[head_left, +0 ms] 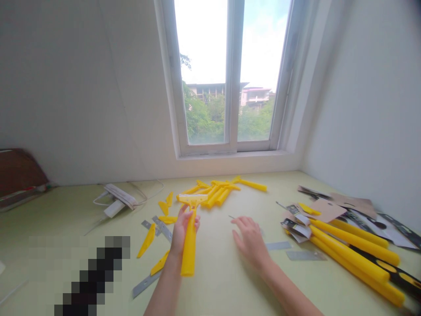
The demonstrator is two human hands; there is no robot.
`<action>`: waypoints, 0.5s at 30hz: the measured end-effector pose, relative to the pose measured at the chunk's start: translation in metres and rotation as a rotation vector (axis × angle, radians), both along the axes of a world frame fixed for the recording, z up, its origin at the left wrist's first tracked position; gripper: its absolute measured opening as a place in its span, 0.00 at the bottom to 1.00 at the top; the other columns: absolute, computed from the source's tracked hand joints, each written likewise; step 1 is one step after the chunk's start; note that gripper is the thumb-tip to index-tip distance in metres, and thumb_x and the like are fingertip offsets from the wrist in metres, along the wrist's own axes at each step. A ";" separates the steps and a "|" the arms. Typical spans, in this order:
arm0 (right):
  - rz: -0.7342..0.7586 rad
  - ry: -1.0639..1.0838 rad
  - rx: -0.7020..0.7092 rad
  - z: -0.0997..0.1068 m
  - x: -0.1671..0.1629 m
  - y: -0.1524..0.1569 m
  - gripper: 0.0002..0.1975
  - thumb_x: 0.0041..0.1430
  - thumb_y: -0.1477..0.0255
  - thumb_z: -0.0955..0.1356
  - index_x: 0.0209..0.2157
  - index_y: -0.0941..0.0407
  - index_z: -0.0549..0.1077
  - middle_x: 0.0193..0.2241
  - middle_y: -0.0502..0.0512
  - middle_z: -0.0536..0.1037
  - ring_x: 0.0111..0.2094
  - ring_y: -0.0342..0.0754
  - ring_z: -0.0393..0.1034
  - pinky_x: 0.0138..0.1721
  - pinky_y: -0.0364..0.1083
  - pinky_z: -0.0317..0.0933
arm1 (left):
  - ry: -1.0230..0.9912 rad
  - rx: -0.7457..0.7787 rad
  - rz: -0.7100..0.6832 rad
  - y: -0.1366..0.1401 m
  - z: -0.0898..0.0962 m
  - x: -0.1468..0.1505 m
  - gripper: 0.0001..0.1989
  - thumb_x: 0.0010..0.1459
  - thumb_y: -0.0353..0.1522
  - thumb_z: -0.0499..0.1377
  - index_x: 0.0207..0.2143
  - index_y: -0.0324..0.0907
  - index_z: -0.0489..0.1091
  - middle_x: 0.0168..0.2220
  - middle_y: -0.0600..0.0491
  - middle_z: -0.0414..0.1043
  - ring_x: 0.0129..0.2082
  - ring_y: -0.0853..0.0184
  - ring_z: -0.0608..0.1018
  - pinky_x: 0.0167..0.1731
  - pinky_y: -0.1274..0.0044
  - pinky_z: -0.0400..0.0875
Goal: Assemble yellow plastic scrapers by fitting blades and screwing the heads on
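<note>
pale walls [88, 109] surround a window [233, 74], with trees and buildings visible outside, and a light green-yellow worktop [213, 281] runs up to the wall beneath it. at the far left sits a brown object [21, 175], partly cut off; near it a white power strip [121, 195] lies with a white plug [114, 209] and loose cables. nearer on the left, a dark shape [95, 272] is pixelated, too coarse to name. far in the middle, yellow scrapers [217, 195] lie heaped together. left of the left arm are scattered yellow covers [146, 240] and grey metal strips [144, 285]; the forearm hides the end of the nearest strip. two more flat strips [305, 256] lie right of the right hand.

the right side is crowded: long yellow handles [351, 250] with printed card wraps [295, 228] around their far ends, a black part [391, 270] beside them, and brown card [329, 210] behind; what the wraps enclose cannot be told.

the left hand [186, 224] has its fingers closed around the neck of a yellow scraper [188, 245], head to the far side, handle toward the near edge. the right hand [251, 241] is low over the worktop, fingers loosely curved, thumb parted; a thin rod [231, 217] shows at the fingertips, but whether it is gripped cannot be told.
</note>
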State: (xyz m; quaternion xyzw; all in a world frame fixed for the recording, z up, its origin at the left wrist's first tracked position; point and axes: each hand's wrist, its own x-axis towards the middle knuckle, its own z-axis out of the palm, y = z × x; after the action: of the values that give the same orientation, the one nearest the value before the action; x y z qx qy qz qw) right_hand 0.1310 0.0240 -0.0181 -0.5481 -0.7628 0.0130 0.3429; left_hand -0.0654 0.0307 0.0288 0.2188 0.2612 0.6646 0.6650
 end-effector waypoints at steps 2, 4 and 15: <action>0.152 -0.009 -0.026 0.003 -0.018 -0.008 0.13 0.52 0.79 0.61 0.39 0.55 0.69 0.37 0.55 0.71 0.42 0.50 0.60 0.45 0.49 0.51 | -0.017 0.028 0.023 0.000 0.002 -0.002 0.17 0.43 0.25 0.57 0.37 0.46 0.61 0.31 0.57 0.66 0.18 0.80 0.67 0.16 0.88 0.60; 0.313 -0.064 -0.072 0.005 -0.036 -0.015 0.13 0.52 0.79 0.61 0.39 0.54 0.68 0.36 0.54 0.71 0.41 0.49 0.60 0.45 0.48 0.52 | -0.013 0.047 0.032 -0.001 0.003 -0.002 0.17 0.43 0.24 0.56 0.38 0.45 0.62 0.32 0.56 0.66 0.19 0.80 0.66 0.16 0.88 0.60; 0.583 -0.201 -0.118 -0.006 -0.087 -0.022 0.09 0.51 0.79 0.61 0.33 0.56 0.68 0.32 0.53 0.72 0.33 0.46 0.63 0.36 0.43 0.56 | -0.004 0.012 0.000 -0.002 0.000 -0.001 0.20 0.42 0.24 0.57 0.41 0.44 0.61 0.29 0.57 0.64 0.18 0.80 0.66 0.15 0.88 0.59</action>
State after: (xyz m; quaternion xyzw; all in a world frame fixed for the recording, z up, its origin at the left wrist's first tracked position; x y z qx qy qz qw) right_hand 0.0445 0.0023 -0.0243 -0.3237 -0.9158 0.1008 0.2152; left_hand -0.0662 0.0292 0.0285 0.2213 0.2557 0.6666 0.6642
